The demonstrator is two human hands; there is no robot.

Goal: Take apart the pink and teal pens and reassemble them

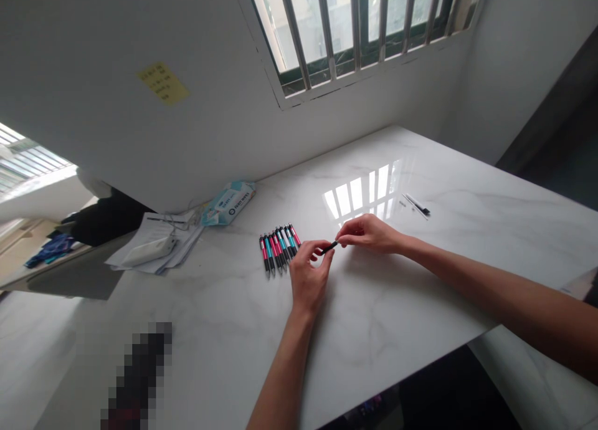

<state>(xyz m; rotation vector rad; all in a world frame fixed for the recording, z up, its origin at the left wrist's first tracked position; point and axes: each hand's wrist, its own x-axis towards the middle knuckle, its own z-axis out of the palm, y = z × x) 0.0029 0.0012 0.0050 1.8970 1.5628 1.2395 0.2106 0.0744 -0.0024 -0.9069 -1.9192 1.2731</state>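
Black and slim, a pen part spans my two hands: I have the left hand gripping it between thumb and fingers, and the right hand pinching its right end. It sits above the counter, right of the row of pens. Farther right lie loose pieces; far left, I see a wipes pack beside papers.
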